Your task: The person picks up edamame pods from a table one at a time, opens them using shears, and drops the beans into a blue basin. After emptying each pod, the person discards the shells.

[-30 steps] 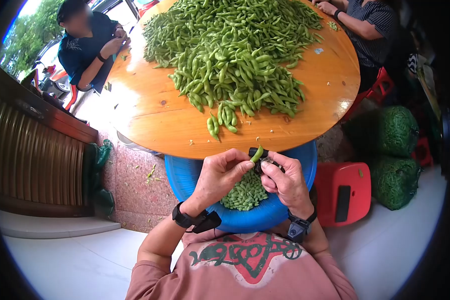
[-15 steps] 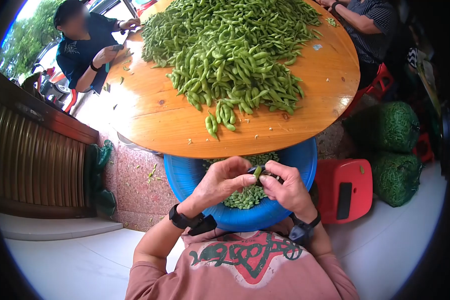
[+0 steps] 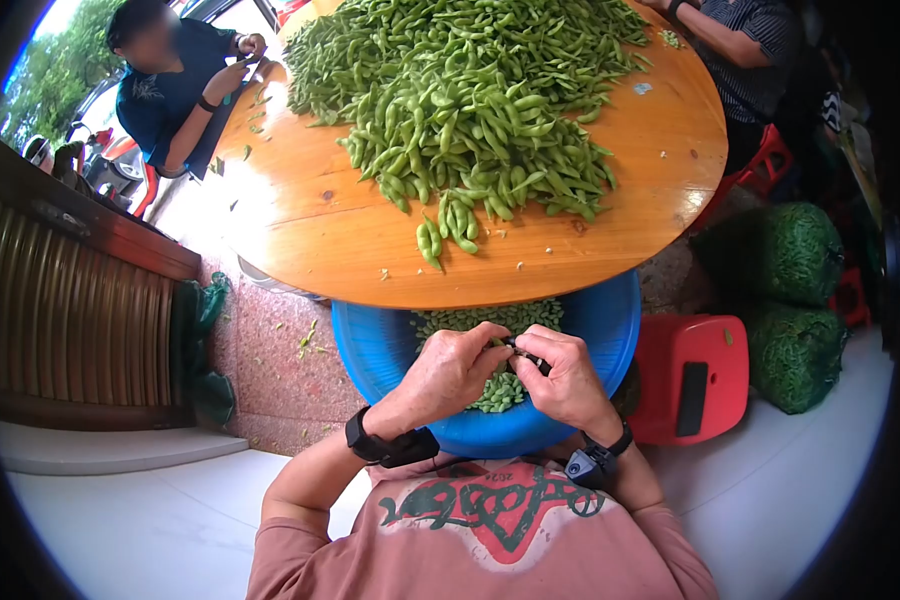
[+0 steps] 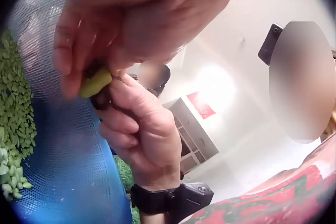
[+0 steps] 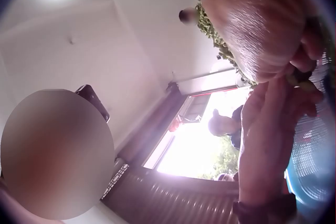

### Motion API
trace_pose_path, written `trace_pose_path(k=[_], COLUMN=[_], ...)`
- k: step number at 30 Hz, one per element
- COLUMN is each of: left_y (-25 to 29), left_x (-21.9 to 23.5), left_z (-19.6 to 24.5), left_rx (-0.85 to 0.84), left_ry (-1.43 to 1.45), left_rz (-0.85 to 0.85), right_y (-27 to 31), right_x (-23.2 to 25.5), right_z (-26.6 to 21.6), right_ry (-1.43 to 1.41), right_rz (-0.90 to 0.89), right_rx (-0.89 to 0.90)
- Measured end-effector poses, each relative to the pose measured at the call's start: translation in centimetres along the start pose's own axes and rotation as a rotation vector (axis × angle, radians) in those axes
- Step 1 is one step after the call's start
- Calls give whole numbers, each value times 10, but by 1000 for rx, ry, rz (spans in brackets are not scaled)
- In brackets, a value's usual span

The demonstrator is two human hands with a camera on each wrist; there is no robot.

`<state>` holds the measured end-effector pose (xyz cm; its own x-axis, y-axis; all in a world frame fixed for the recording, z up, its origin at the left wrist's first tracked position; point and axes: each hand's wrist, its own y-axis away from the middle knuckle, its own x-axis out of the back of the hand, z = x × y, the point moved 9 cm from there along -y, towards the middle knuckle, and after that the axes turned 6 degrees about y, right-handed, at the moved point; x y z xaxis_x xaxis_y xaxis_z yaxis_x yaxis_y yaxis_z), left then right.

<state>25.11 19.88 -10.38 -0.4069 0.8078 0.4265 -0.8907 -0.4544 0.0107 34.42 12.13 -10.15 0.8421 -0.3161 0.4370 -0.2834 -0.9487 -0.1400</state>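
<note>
Both hands meet over a blue basin [image 3: 358, 362] in the head view. My left hand [image 3: 442, 372] pinches one end of a green edamame pod [image 4: 95, 82], which shows best in the left wrist view. From the other side my right hand [image 3: 566, 378] grips the same pod with thumb and bent fingers. A small black piece [image 3: 538, 364] sits at the right fingertips; its kind cannot be made out. Shelled green beans [image 3: 498, 392] lie in the basin below the hands. In the right wrist view, the fingers largely hide the pod.
A wooden table [image 3: 310, 235] beyond the basin bears a large heap of edamame pods [image 3: 460, 110]. Two other people sit at its far sides. To the right stand a red stool [image 3: 660, 385] and filled green net bags [image 3: 795, 355].
The pod stood upright between the fingers a second ago; now the fingers cover most of it. My left fingers lifted apart half a second ago and have come back against the right hand.
</note>
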Motion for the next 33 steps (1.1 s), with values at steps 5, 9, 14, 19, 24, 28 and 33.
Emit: trace_pose_path(k=[5, 9, 14, 19, 24, 28, 33], left_y=[1, 5, 6, 1, 0, 2, 7], left_x=[-6, -11, -17, -33, -38, -23, -15], left_z=[-3, -11, -18, -35, -29, -12, 3], left_rx=[106, 102, 228, 291, 231, 17, -283], left_ry=[40, 61, 266, 907, 1115, 828, 284], left_rz=[-59, -94, -186, 42, 330, 437, 396], right_y=[2, 3, 1, 4, 5, 7, 7], right_x=[2, -1, 6, 5, -3, -10, -9], right_z=[1, 6, 8, -10, -32, -37, -36], right_ry=[35, 16, 51, 204, 443, 543, 504], right_rz=[-15, -49, 37, 250, 326, 313, 351], right_rx=[6, 0, 12, 86, 201, 246, 235])
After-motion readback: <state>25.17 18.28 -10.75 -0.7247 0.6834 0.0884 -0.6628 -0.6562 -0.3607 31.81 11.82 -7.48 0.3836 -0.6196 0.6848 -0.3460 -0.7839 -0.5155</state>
